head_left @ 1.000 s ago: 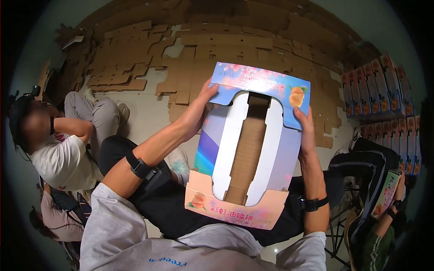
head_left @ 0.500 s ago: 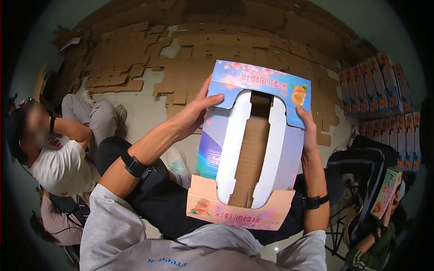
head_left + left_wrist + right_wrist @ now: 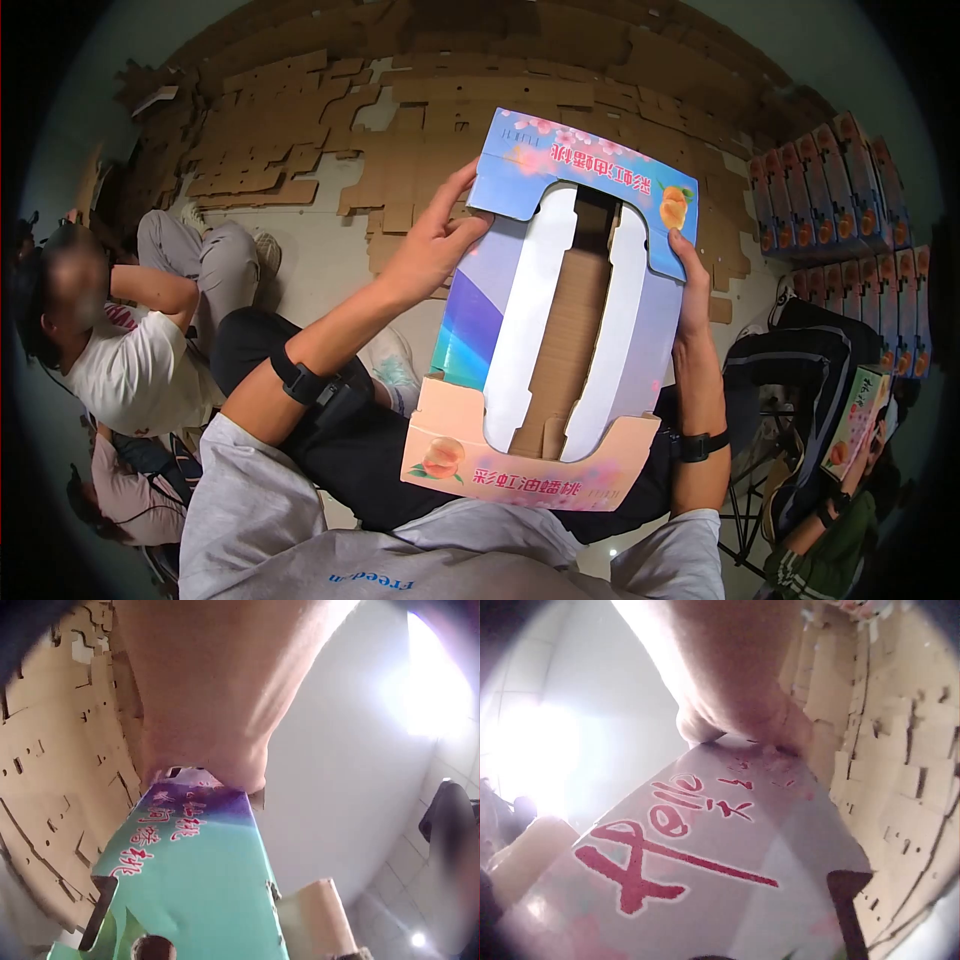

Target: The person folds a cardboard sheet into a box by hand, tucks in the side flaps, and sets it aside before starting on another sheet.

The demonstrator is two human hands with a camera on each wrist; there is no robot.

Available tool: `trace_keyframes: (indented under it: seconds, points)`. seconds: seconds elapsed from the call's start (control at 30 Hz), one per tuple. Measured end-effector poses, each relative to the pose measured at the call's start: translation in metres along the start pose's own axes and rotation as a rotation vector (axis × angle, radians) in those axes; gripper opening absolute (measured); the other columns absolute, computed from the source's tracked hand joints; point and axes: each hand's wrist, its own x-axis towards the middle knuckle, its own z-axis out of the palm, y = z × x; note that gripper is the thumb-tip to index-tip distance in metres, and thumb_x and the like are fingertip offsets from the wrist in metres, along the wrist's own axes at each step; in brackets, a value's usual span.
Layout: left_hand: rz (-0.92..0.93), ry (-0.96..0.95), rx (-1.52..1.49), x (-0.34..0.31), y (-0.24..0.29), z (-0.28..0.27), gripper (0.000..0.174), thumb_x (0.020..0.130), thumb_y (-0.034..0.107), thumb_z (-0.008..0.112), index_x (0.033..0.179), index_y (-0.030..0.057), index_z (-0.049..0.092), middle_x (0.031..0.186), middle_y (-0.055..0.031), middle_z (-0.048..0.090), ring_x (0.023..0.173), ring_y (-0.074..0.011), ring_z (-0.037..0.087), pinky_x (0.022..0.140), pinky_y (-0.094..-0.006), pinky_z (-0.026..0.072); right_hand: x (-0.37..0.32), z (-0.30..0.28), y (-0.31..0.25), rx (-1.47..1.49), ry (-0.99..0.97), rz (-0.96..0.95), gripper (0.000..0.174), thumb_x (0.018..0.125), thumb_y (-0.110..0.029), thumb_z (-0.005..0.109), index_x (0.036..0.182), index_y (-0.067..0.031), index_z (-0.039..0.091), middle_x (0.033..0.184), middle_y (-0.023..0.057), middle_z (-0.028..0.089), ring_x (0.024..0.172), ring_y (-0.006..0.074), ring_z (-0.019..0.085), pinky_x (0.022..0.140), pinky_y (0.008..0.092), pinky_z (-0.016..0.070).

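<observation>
A printed fruit carton [image 3: 545, 480] lies tilted over the person's lap, its open top facing up. White inner flaps [image 3: 525, 330] edge a long slot that shows the brown inside. At the far left corner, the left hand [image 3: 437, 250] grips the carton, thumb by the blue end flap and the other fingers partly hidden. The right hand [image 3: 692, 295] holds the right side near the far end, its thumb against the blue flap. In the left wrist view the carton's teal side wall [image 3: 202, 862] shows beneath that hand; the right wrist view shows the lilac side wall [image 3: 705, 847].
Flattened cardboard sheets [image 3: 480, 115] cover the floor ahead. Rows of similar finished cartons [image 3: 820, 200] are stacked at the right. A seated person [image 3: 130, 340] is on the left; another person's arm [image 3: 835, 510] holds a carton [image 3: 858, 425] at the lower right.
The carton's far end has shifted away and to the right, turning slightly. The left thumb has moved off the blue flap's face to its edge. The right hand keeps its hold.
</observation>
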Motion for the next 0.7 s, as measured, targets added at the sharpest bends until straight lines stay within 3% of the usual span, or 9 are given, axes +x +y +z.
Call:
trace_keyframes:
  seconds: [0.13, 0.2, 0.3, 0.33, 0.43, 0.47, 0.53, 0.63, 0.7]
  points:
    - [-0.099, -0.014, 0.053, -0.003, 0.014, 0.004, 0.082, 0.099, 0.024, 0.063, 0.169, 0.0195, 0.02, 0.163, -0.0073, 0.036, 0.118, -0.016, 0.054, 0.097, -0.0322, 0.0476, -0.001, 0.0, 0.0, -0.014, 0.013, -0.024, 0.065, 0.098, -0.046, 0.063, 0.147, -0.0057, 0.046, 0.117, 0.0104, 0.066, 0.1, 0.0174, 0.07, 0.085, 0.0305, 0.0572]
    - [-0.031, -0.038, -0.021, -0.003, 0.009, 0.001, 0.085, 0.1, 0.037, 0.066, 0.169, 0.0201, 0.02, 0.171, -0.0119, 0.025, 0.14, -0.0272, 0.049, 0.112, -0.0437, 0.0452, 0.001, -0.004, -0.001, -0.007, 0.006, -0.018, 0.065, 0.099, -0.046, 0.063, 0.147, -0.0056, 0.047, 0.119, 0.011, 0.066, 0.101, 0.0176, 0.07, 0.085, 0.0305, 0.0572]
    - [-0.076, -0.158, -0.336, -0.006, 0.02, -0.01, 0.095, 0.098, 0.059, 0.061, 0.17, 0.0213, 0.012, 0.171, -0.012, 0.023, 0.15, -0.0306, 0.038, 0.119, -0.0475, 0.0389, 0.002, -0.006, 0.0, 0.017, -0.046, -0.018, 0.064, 0.099, -0.044, 0.062, 0.148, -0.0053, 0.047, 0.124, 0.0122, 0.065, 0.103, 0.0176, 0.068, 0.087, 0.0305, 0.0565]
    - [-0.175, -0.153, -0.378, -0.004, 0.032, -0.012, 0.1, 0.097, 0.072, 0.054, 0.17, 0.023, 0.007, 0.171, -0.0134, 0.022, 0.157, -0.033, 0.027, 0.122, -0.0498, 0.0355, 0.002, -0.006, 0.0, 0.011, -0.076, -0.026, 0.065, 0.099, -0.043, 0.062, 0.149, -0.005, 0.046, 0.126, 0.0125, 0.064, 0.105, 0.0176, 0.068, 0.088, 0.0305, 0.056]
    - [-0.25, -0.027, -0.175, -0.01, 0.042, 0.002, 0.102, 0.096, 0.069, 0.058, 0.17, 0.0233, 0.005, 0.17, -0.0132, 0.022, 0.155, -0.0342, 0.03, 0.12, -0.0504, 0.0386, 0.001, -0.005, -0.003, -0.036, -0.068, -0.098, 0.066, 0.099, -0.04, 0.061, 0.151, -0.0034, 0.045, 0.131, 0.0127, 0.062, 0.111, 0.0175, 0.065, 0.093, 0.0309, 0.0535]
    - [-0.228, -0.01, -0.171, -0.011, 0.038, 0.001, 0.102, 0.096, 0.06, 0.066, 0.17, 0.0228, 0.006, 0.166, -0.0145, 0.031, 0.148, -0.0315, 0.041, 0.113, -0.0487, 0.0453, -0.001, -0.002, -0.002, -0.057, -0.053, -0.129, 0.067, 0.099, -0.039, 0.061, 0.152, -0.0028, 0.044, 0.133, 0.0126, 0.062, 0.113, 0.0175, 0.064, 0.095, 0.031, 0.0525]
    - [-0.154, -0.021, -0.135, -0.006, 0.013, -0.007, 0.102, 0.096, 0.051, 0.071, 0.17, 0.0222, 0.007, 0.16, -0.0152, 0.039, 0.14, -0.0289, 0.048, 0.107, -0.0463, 0.0496, -0.002, -0.002, -0.004, -0.046, -0.078, -0.15, 0.068, 0.099, -0.038, 0.061, 0.153, -0.0022, 0.043, 0.135, 0.0123, 0.06, 0.116, 0.0178, 0.062, 0.099, 0.0314, 0.0501]
    - [-0.063, 0.018, -0.103, -0.004, 0.0, -0.008, 0.1, 0.095, 0.042, 0.076, 0.17, 0.0209, 0.012, 0.151, -0.016, 0.048, 0.131, -0.026, 0.055, 0.1, -0.0424, 0.0533, -0.001, 0.002, -0.005, -0.062, -0.031, -0.226, 0.057, 0.101, -0.04, 0.059, 0.143, -0.001, 0.052, 0.119, 0.0102, 0.067, 0.102, 0.0158, 0.067, 0.089, 0.0293, 0.0538]
    - [-0.04, 0.059, -0.021, -0.001, -0.001, -0.007, 0.097, 0.095, 0.039, 0.077, 0.169, 0.0197, 0.017, 0.147, -0.0163, 0.051, 0.128, -0.0252, 0.057, 0.098, -0.0406, 0.0542, -0.002, 0.004, -0.005, -0.067, -0.006, -0.262, 0.056, 0.102, -0.039, 0.059, 0.142, -0.0011, 0.052, 0.119, 0.0103, 0.067, 0.103, 0.0162, 0.067, 0.09, 0.0297, 0.0533]
